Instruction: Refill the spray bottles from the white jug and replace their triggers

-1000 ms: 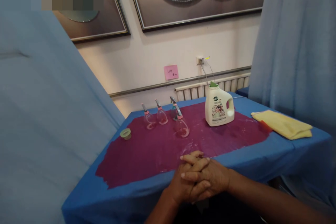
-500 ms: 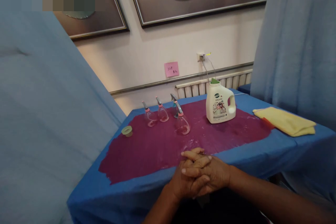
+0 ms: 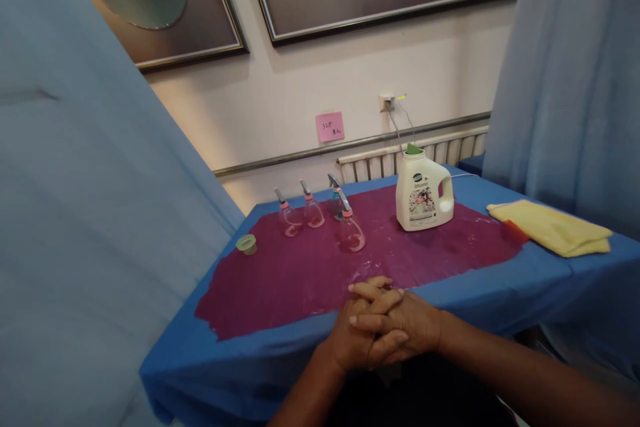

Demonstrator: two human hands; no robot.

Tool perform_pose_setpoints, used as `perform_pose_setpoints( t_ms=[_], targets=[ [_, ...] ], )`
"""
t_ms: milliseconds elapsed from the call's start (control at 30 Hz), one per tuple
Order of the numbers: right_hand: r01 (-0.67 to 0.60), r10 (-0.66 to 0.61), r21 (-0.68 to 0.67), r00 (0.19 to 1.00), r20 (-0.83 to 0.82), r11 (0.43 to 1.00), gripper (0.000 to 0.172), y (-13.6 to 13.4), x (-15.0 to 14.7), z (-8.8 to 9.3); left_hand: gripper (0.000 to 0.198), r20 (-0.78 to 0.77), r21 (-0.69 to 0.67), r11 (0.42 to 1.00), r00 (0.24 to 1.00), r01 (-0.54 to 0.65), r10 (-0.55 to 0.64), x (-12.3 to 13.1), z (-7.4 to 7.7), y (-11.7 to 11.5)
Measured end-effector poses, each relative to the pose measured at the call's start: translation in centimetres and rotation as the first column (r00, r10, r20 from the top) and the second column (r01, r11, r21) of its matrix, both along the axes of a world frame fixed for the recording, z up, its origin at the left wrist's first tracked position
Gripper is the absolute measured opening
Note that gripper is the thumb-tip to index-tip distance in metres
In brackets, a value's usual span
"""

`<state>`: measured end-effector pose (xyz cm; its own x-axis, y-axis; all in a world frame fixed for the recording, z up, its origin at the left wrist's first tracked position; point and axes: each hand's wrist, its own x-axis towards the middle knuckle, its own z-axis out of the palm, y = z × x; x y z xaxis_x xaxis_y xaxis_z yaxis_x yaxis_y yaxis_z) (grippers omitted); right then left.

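Now, hands (image 3: 384,330) clasped together, empty, on table (image 3: 240,363) edge, spray bottle (image 3: 350,232) near, beyond them

Table (image 3: 500,293) with a mat (image 3: 300,280) spread over its middle. At the centre of the near edge, the left hand (image 3: 357,343) and right hand (image 3: 413,327) rest clasped together on the mat's front border. Toward the far left corner stands a row of spray bottles (image 3: 312,210), with a front bottle (image 3: 350,232) set forward, apparently just before the rightmost. A cap (image 3: 247,243) lies nearer the left edge. A jug (image 3: 423,193) stands by the far edge, right of centre. A folded cloth (image 3: 550,227) lies at the right end, mostly off the mat. A radiator (image 3: 380,163) stands behind the far edge.
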<state>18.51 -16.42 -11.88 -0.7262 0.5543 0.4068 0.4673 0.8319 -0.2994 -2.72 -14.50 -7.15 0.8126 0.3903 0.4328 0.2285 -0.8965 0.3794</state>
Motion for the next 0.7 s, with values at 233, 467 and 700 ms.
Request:
perform_pose_setpoints(
  t_ms=[233, 467, 700],
  targets=[
    [-0.010, 0.010, 0.024, 0.999, -0.034, 1.000, 0.094, -0.02, 0.20, -0.05, 0.074, -0.019, -0.027, 0.999, 1.000, -0.020, 0.020, 0.11, -0.01, -0.11],
    [-0.005, 0.005, -0.009, 1.000, 0.000, 1.000, 0.094, -0.02, 0.05, 0.06, 0.073, -0.022, -0.029, 1.000, 1.000, -0.005, 0.005, 0.19, 0.13, -0.15],
    [-0.010, 0.010, -0.012, 1.000, -0.015, 1.000, 0.101, -0.11, 0.10, 0.27, 0.069, 0.020, -0.021, 1.000, 1.000, -0.015, 0.016, 0.26, 0.30, -0.49]
  ],
)
